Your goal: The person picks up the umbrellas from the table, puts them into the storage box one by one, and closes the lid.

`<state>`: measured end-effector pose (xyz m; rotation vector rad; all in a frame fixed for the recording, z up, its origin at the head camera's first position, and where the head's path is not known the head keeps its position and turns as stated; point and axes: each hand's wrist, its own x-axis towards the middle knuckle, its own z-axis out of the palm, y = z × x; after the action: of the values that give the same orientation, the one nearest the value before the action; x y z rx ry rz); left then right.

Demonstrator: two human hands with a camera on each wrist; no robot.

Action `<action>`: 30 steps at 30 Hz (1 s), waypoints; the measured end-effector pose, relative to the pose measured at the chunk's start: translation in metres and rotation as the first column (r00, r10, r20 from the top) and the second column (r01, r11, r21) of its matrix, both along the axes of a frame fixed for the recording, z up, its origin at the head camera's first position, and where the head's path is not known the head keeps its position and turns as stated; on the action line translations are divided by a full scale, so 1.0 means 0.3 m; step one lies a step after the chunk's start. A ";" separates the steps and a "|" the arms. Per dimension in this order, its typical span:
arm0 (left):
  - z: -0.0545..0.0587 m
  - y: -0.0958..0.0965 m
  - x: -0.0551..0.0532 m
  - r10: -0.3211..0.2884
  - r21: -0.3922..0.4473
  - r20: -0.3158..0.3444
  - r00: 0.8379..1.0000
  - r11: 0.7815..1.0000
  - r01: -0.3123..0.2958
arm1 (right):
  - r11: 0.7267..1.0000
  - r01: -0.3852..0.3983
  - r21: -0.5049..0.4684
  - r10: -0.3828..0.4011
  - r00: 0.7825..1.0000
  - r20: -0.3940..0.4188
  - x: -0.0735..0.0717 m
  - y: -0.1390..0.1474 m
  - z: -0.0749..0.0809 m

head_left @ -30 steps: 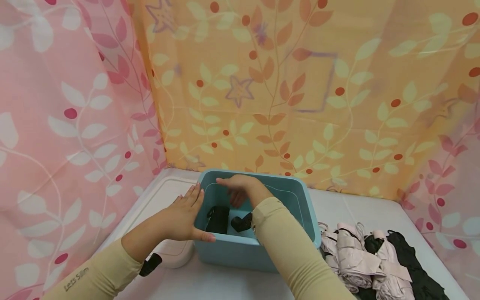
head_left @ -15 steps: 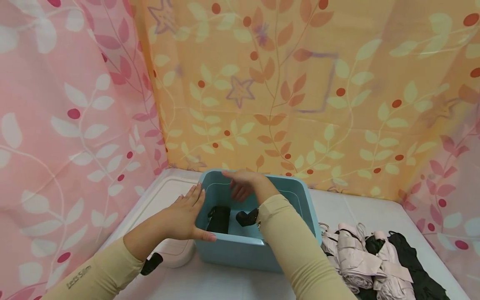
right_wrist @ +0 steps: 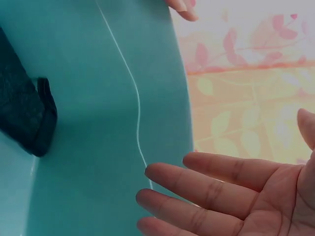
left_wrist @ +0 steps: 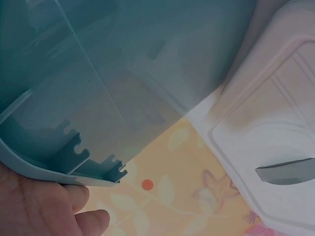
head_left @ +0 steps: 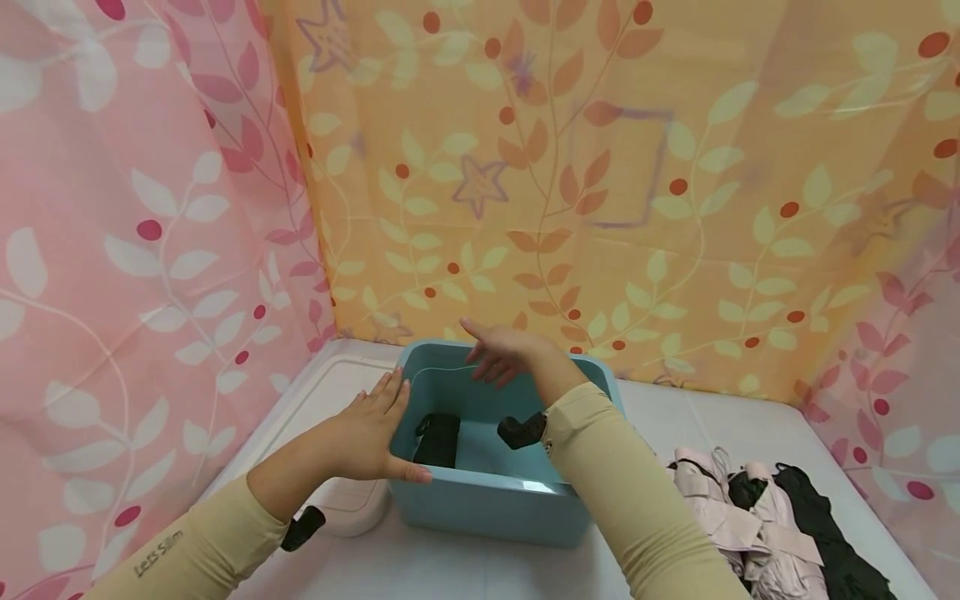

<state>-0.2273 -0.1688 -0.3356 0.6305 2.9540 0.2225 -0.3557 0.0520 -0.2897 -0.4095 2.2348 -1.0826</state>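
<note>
A blue plastic storage bin (head_left: 487, 508) stands on the white surface. Inside it, at the left end, lies a black rolled cloth bundle (head_left: 437, 440), also seen as a dark bundle (right_wrist: 24, 103) in the right wrist view. My left hand (head_left: 360, 433) rests on the bin's left rim with straight fingers; in the left wrist view this hand (left_wrist: 49, 206) touches the rim from outside. Over the bin's far side my right hand (head_left: 506, 350) hovers, fingers extended and nothing in them. The right wrist view shows that hand (right_wrist: 236, 196) palm up, fingers spread.
A white lid (head_left: 345, 500) lies left of the bin, partly behind my left arm. On the right are several pale pink rolled cloth bundles (head_left: 727, 517) and black cloth (head_left: 825, 525). Patterned curtains (head_left: 480, 167) enclose the back and sides.
My right hand has risen and moved right, out of the bin toward its far rim, its fingers straightening. The left hand stays on the rim, and the black bundle has not moved.
</note>
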 end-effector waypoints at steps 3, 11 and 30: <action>0.009 0.002 0.003 -0.004 0.002 0.002 1.000 1.000 0.003 | 1.000 -0.006 0.004 0.006 1.000 -0.020 0.012 0.027 0.027; 0.010 0.004 0.006 0.012 -0.008 0.014 1.000 1.000 -0.012 | 0.999 -0.011 -0.030 0.011 1.000 -0.014 0.044 0.109 0.111; -0.020 -0.004 -0.003 0.009 -0.008 0.009 1.000 1.000 -0.009 | 0.993 0.061 -0.106 -0.076 0.986 -0.146 0.120 0.423 0.172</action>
<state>-0.2281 -0.1701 -0.3417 0.6137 2.9480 0.2131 -0.3198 0.1789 -0.2382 -0.4730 2.3468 -1.2416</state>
